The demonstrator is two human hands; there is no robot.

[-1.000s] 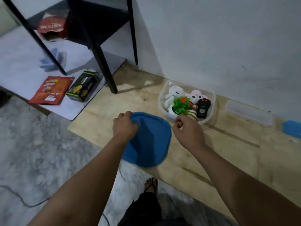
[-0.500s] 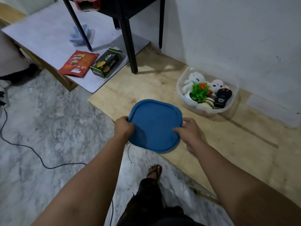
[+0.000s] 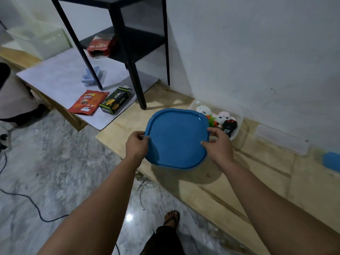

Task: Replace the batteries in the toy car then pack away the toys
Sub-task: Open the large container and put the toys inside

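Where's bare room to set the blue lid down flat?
Bare wooden board below the blue lid, toward the near edge, and right of the clear tub along the wall. Crowded: the tub is full of toys, and snack packs sit on the white sheet by the black shelf legs.

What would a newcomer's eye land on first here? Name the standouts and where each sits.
First the blue lid, held up mid-frame by its edges between the left hand and right hand. Just behind it, against the white wall, a clear plastic container holds plush toys and a black toy. To the left, a red snack packet and a green box lie near the black shelf.
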